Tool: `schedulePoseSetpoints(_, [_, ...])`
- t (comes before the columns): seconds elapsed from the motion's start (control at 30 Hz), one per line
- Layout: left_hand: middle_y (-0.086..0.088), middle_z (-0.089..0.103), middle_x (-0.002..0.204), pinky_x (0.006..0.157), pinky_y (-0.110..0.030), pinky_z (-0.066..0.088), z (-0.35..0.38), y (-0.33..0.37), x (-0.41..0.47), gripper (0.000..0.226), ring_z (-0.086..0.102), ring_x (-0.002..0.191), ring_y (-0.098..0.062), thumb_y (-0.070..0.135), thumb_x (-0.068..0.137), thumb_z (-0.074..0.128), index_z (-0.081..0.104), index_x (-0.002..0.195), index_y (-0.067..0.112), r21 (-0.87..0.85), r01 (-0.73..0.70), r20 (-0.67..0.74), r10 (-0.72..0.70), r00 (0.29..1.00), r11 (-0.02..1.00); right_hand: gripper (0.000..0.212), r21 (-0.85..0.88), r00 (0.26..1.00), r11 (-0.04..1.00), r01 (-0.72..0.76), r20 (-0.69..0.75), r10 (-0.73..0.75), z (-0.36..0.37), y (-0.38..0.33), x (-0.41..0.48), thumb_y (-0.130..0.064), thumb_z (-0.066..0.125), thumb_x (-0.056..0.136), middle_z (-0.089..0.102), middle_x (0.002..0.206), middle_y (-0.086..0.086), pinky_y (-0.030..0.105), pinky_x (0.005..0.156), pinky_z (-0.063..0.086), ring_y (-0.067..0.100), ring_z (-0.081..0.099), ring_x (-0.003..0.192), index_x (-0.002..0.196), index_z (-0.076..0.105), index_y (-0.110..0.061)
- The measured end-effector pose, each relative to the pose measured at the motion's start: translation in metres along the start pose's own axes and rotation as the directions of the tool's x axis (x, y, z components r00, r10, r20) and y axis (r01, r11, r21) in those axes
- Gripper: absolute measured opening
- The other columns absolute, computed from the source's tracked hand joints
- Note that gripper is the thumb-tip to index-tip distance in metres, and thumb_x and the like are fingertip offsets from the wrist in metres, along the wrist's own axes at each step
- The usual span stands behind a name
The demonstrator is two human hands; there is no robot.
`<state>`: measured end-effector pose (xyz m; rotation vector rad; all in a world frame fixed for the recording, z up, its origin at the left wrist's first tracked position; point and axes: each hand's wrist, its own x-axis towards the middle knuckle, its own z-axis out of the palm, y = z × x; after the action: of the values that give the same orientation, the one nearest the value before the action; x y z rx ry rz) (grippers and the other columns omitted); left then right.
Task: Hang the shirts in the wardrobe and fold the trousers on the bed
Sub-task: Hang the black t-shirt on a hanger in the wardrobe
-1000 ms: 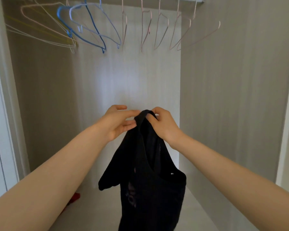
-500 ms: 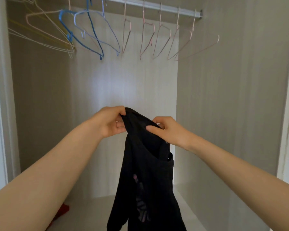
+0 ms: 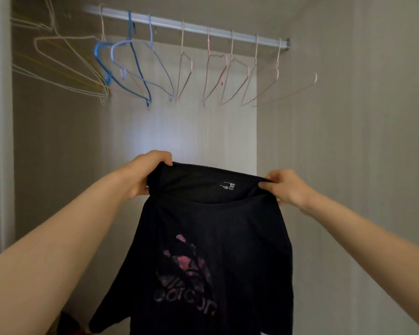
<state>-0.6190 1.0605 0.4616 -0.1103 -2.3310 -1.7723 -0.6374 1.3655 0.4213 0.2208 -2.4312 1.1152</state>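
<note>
Along the left inner wall of the wardrobe a bunch of pale wire hangers hangs splayed at an angle, its hooks cut off by the top of the view. Next to them two blue hangers hook over the white rail, which runs across the top and slopes down to the right.

Below, the left hand is raised in front of the open compartment, fingers curled over one end of the neckline of a black shirt and gripping it. The shirt hangs in mid-air between the two hands, well below the hangers and on none of them, its collar pulled wide and taut. A small white label shows inside the back of the neck, and a pink print covers the chest. Low at the left, beside the shirt's hem, lies something dark and reddish — too dim to identify.

Above the shirt a row of pink wire hangers hangs bare on the rail, reaching to its right end. The right hand pinches the other end of the neckline — thumb on top, fingers bunched underneath.
</note>
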Motion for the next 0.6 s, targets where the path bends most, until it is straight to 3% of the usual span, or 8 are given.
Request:
schedulePoseSetpoints(0.07, [0.001,0.060,0.069,0.056,-0.025,0.047,-0.003,-0.001,0.010,0.015,0.058,0.064,-0.015,0.026,0.080,0.071,0.063,0.076,0.014,0.179,-0.062,-0.017,0.066,0.998,0.982,0.011,0.327,0.992,0.937,-0.122,0.077,0.102,-0.009,-0.011,0.004,-0.009,0.054,0.095,0.064,0.085,0.008,0.031,0.065,0.054,0.021,0.060,0.071,0.093,0.064,-0.006])
schedulePoseSetpoints(0.13, [0.003,0.059,0.059,0.051,-0.022,0.048,-0.003,-0.003,0.020,0.025,0.058,0.057,-0.013,0.027,0.083,0.074,0.060,0.066,0.014,0.260,-0.130,-0.064,0.152,0.986,0.957,0.016,0.428,0.985,0.888,-0.168,0.106,0.136,-0.013,-0.017,0.011,-0.003,0.050,0.095,0.064,0.091,0.011,0.036,0.072,0.055,0.025,0.062,0.076,0.101,0.065,-0.002])
schedulePoseSetpoints(0.2, [0.001,0.058,0.059,0.050,-0.022,0.049,0.001,-0.007,0.029,0.029,0.057,0.053,-0.014,0.028,0.088,0.070,0.058,0.067,0.012,0.243,-0.149,-0.109,0.180,0.978,0.958,0.018,0.428,0.982,0.884,-0.186,0.107,0.155,-0.012,-0.020,0.020,-0.003,0.049,0.094,0.066,0.095,0.013,0.042,0.080,0.056,0.030,0.066,0.087,0.100,0.066,-0.002])
schedulePoseSetpoints(0.27, [-0.005,0.061,0.071,0.053,-0.025,0.051,0.007,-0.012,0.041,0.023,0.058,0.059,-0.018,0.028,0.093,0.063,0.062,0.080,0.008,0.174,-0.122,-0.136,0.147,0.980,0.977,0.017,0.425,0.980,0.883,-0.198,0.096,0.173,-0.009,-0.018,0.032,-0.004,0.050,0.093,0.066,0.100,0.015,0.046,0.088,0.054,0.033,0.065,0.094,0.100,0.066,-0.003])
schedulePoseSetpoints(0.33, [-0.009,0.066,0.085,0.053,-0.027,0.051,0.013,-0.015,0.055,0.020,0.063,0.065,-0.021,0.025,0.094,0.061,0.065,0.094,0.005,0.077,-0.066,-0.122,0.075,0.990,0.995,0.019,0.390,0.981,0.900,-0.193,0.062,0.183,-0.008,-0.012,0.044,-0.002,0.051,0.090,0.066,0.102,0.015,0.042,0.085,0.055,0.031,0.064,0.094,0.103,0.066,-0.004])
schedulePoseSetpoints(0.47, [-0.008,0.071,0.089,0.052,-0.027,0.055,0.019,-0.011,0.077,0.017,0.070,0.071,-0.021,0.020,0.092,0.067,0.067,0.102,0.007,-0.070,0.063,0.039,-0.061,0.997,0.996,0.027,0.254,0.983,0.950,-0.182,0.057,0.173,-0.016,-0.003,0.065,0.001,0.049,0.085,0.066,0.100,0.012,0.029,0.067,0.050,0.024,0.061,0.086,0.102,0.068,-0.004])
schedulePoseSetpoints(0.6, [-0.008,0.075,0.097,0.069,-0.029,0.056,0.023,0.008,0.094,0.026,0.072,0.083,-0.020,0.025,0.087,0.072,0.069,0.107,0.007,-0.012,0.088,0.185,-0.084,0.979,0.996,0.025,0.169,0.981,0.968,-0.187,0.080,0.176,-0.037,-0.005,0.092,-0.001,0.050,0.085,0.068,0.096,0.005,0.031,0.069,0.053,0.022,0.064,0.085,0.102,0.067,-0.007])
